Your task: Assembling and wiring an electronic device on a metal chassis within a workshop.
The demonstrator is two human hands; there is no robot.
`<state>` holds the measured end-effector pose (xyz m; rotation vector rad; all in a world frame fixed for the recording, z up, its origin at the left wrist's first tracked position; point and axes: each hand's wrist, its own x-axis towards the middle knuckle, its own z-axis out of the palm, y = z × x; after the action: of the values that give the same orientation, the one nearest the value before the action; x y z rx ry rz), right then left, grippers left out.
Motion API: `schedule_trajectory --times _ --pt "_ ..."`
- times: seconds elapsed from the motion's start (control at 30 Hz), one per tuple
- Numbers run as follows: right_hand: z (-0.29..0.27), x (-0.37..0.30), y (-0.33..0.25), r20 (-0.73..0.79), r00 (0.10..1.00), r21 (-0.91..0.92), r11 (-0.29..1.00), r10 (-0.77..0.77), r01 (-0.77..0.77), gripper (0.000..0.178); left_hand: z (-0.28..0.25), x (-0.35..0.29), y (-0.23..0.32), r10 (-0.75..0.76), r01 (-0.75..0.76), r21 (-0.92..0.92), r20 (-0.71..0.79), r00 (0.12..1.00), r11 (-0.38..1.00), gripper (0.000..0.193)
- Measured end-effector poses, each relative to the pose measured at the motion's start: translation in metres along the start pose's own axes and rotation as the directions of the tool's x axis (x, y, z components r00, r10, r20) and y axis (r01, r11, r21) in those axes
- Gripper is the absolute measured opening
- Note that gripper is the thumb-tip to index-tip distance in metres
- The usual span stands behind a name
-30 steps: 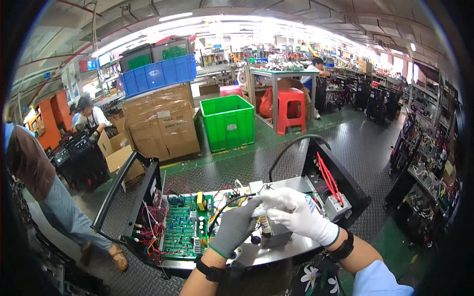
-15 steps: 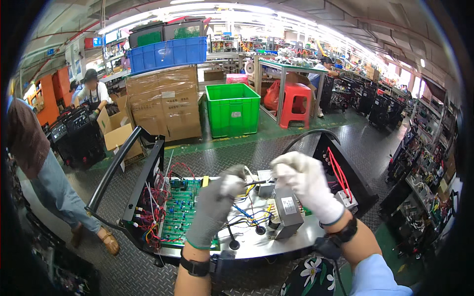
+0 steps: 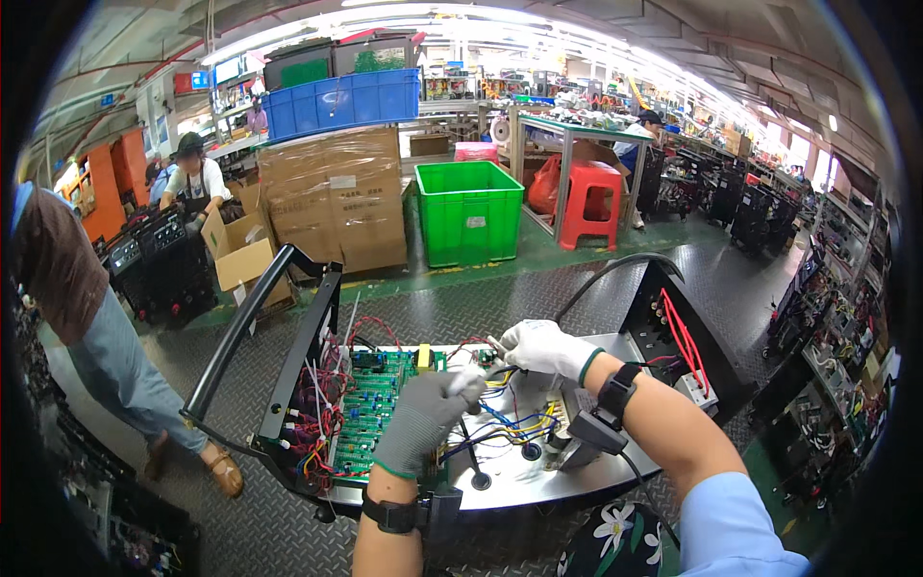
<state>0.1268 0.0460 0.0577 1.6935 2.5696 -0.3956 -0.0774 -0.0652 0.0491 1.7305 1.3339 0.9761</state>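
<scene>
- Hands over my open chassis [image 3: 615, 471], mid-panel.
- Left hand [image 3: 423, 418], grey glove: fingers curled together beside green circuit board [image 3: 370, 413].
- Right hand [image 3: 540, 348], white glove: pinching black wire [image 3: 500, 370]; I can't confirm grip.

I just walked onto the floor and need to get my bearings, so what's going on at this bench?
A person in work gloves is bent over an open electrical chassis on a metal-plated floor. The left hand, in a grey glove, and the right hand, in a white glove, meet above the loose wiring beside the green circuit board. What the fingertips pinch is too small to tell. Other people work at boxes further back.
</scene>
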Motion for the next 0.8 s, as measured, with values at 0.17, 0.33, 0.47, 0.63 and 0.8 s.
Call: schedule_trajectory --times 0.17,0.33,0.47,0.63,0.8 --pt "-0.005 -0.006 0.015 0.097 0.967 0.200 0.956 -0.236 0.214 0.028 0.015 0.014 -0.013 0.179 -0.212 0.225 0.157 0.971 0.951 0.040" --pt "-0.012 -0.013 0.003 0.269 0.923 0.332 0.926 -0.274 0.178 0.050 0.030 0.030 -0.023 0.012 -0.010 0.141 -0.014 1.000 0.990 0.035" --pt "-0.001 -0.012 -0.012 0.090 0.966 -0.377 0.890 -0.242 0.257 0.044 0.028 0.027 -0.011 0.094 -0.078 0.149 -0.105 0.990 0.986 0.031" --pt "0.002 -0.009 -0.009 -0.029 0.991 -0.040 0.990 -0.134 0.133 0.039 0.033 0.019 -0.004 -0.061 0.054 0.090 0.078 0.995 0.994 0.029" --pt "-0.013 -0.013 -0.001 -0.018 0.977 0.093 0.972 -0.215 0.215 0.027 0.064 0.033 -0.027 0.102 -0.089 0.310 -0.026 0.994 0.946 0.027"
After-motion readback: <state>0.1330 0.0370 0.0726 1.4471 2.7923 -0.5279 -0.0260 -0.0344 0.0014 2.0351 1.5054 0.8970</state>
